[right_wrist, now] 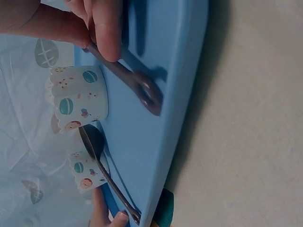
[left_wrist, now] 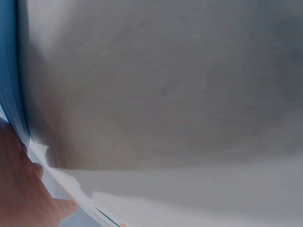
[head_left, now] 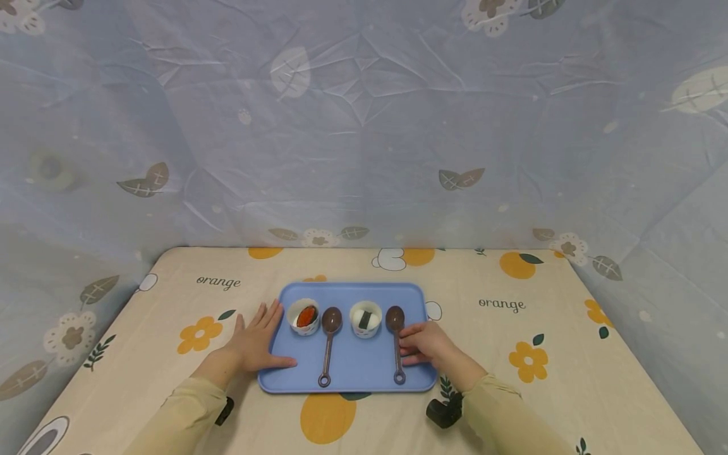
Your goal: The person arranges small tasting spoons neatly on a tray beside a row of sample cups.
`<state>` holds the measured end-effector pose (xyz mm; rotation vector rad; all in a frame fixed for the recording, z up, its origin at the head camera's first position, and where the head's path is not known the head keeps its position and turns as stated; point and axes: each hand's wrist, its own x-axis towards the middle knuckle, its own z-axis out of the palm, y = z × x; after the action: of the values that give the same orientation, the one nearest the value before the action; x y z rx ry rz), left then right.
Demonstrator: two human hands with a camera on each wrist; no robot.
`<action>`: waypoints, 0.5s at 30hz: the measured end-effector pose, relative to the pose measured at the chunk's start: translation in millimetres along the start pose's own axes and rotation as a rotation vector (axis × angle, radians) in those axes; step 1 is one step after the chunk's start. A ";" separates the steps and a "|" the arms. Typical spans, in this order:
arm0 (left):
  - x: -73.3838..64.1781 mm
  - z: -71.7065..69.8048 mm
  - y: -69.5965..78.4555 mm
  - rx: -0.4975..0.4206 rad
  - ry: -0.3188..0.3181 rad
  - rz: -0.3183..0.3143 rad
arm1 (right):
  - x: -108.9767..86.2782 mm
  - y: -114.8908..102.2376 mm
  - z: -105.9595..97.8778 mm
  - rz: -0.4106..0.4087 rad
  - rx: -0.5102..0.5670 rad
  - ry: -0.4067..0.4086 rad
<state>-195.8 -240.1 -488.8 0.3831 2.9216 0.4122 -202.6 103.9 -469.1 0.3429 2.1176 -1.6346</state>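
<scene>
My right hand (head_left: 430, 345) pinches the handle of the right brown spoon (head_left: 395, 318) between thumb and fingers; its looped end shows below the fingers in the right wrist view. My left hand (head_left: 254, 344) rests with spread, straight fingers on the left edge of a blue tray (head_left: 364, 373). Left of the right spoon stands a scalloped paper cup (right_wrist: 83, 94) with a white rice ball banded in black (head_left: 364, 320). A second brown spoon (head_left: 332, 321) lies farther left, beside another paper cup (head_left: 297, 307) holding an orange-topped sushi piece (head_left: 307, 316).
A cream tablecloth (head_left: 455, 278) printed with oranges, flowers and lettering covers the table. Behind it hangs a grey-blue patterned curtain (head_left: 364, 158). Black wrist devices (head_left: 445, 412) sit by the sleeves, near the table's front.
</scene>
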 end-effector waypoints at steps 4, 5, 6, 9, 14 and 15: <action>-0.9 -1.4 2.5 0.005 -0.010 -0.005 | -0.9 -3.0 -3.1 0.013 -0.006 -0.003; -1.1 -2.2 3.2 0.002 -0.013 -0.005 | -1.2 -3.5 -4.1 0.016 -0.010 -0.002; -1.5 -3.0 4.3 0.000 -0.017 -0.005 | -1.6 -4.2 -4.9 0.021 -0.016 -0.001; -1.9 -4.7 5.9 0.003 -0.026 -0.005 | -2.5 -5.7 -7.3 0.026 -0.025 0.001; -1.9 -5.7 6.2 0.024 -0.028 -0.005 | -4.3 -8.7 -11.3 0.020 -0.039 0.007; -1.9 -5.7 6.1 0.033 -0.029 -0.008 | -4.4 -9.0 -12.1 0.015 -0.043 0.008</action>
<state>-193.7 -236.3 -481.4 0.3790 2.9041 0.3541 -205.1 113.3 -456.8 0.3516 2.1478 -1.5797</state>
